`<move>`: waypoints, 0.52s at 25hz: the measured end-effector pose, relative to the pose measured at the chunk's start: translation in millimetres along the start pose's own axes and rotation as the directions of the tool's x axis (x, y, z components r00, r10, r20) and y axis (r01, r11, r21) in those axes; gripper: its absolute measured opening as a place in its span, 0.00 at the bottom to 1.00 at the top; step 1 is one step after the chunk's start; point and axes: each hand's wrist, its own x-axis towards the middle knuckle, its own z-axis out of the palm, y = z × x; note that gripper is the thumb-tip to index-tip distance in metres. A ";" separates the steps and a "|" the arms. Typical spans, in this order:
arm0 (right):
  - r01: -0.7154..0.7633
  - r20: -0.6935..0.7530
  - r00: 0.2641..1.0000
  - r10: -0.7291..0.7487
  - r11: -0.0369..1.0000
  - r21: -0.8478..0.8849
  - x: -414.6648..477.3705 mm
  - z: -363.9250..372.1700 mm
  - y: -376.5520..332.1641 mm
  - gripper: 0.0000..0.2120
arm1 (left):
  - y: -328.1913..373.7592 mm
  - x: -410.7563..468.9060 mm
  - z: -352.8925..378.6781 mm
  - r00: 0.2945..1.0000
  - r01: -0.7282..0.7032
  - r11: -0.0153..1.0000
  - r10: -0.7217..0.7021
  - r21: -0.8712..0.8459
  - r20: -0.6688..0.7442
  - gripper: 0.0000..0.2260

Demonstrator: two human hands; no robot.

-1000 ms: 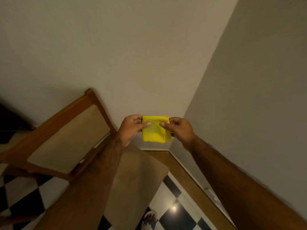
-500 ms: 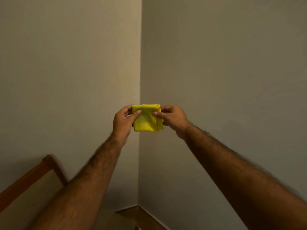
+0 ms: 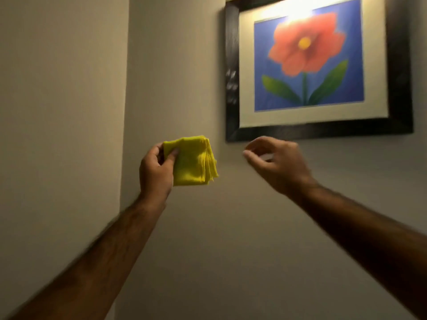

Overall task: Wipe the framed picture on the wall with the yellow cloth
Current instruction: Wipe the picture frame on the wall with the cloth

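Observation:
A framed picture [image 3: 307, 65] of a red flower on blue, in a dark frame, hangs on the wall at the upper right. My left hand [image 3: 156, 172] holds a folded yellow cloth [image 3: 193, 161] by its left edge, below and left of the frame's bottom left corner. My right hand [image 3: 276, 161] is just under the frame's lower edge, empty, with its fingers curled but apart. A small gap separates it from the cloth.
A wall corner [image 3: 126, 100] runs vertically to the left of the cloth. Plain beige wall [image 3: 231, 239] lies below the picture. A bright light glare sits on the top of the picture glass.
My view swung up and right from the chair and floor to the picture. My right hand let go of the cloth and moved right; my left hand alone keeps it.

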 end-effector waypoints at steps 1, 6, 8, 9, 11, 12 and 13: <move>0.104 -0.103 0.988 -0.115 0.989 -0.103 20.3 -33.9 9.8 0.13 | 18.8 24.1 18.4 0.999 -0.038 0.999 0.037 -0.023 -0.010 0.15; 0.066 -0.250 0.930 -0.271 0.790 -0.610 103.2 -172.7 66.3 0.25 | 98.6 118.7 106.5 0.970 -0.238 0.971 0.239 0.024 -0.049 0.14; -0.052 -0.280 0.942 -0.187 0.742 -0.669 115.1 -202.5 89.6 0.33 | 116.7 139.5 137.2 0.949 -0.300 0.948 0.309 0.106 -0.072 0.13; -0.094 -0.285 0.947 -0.148 0.721 -0.687 120.1 -211.4 98.1 0.38 | 121.5 149.0 149.5 0.943 -0.311 0.942 0.322 0.125 -0.082 0.12; -0.162 -0.262 0.964 -0.045 0.681 -0.714 121.6 -220.2 115.1 0.47 | 125.4 158.4 169.2 0.939 -0.307 0.937 0.327 0.165 -0.107 0.12; -0.171 -0.235 0.972 -0.003 0.679 -0.714 120.5 -221.4 125.4 0.51 | 124.4 160.3 176.3 0.933 -0.316 0.928 0.342 0.196 -0.117 0.12; -0.174 -0.207 0.978 0.034 0.685 -0.707 116.6 -220.3 138.2 0.54 | 120.4 158.7 182.7 0.921 -0.337 0.907 0.374 0.251 -0.114 0.12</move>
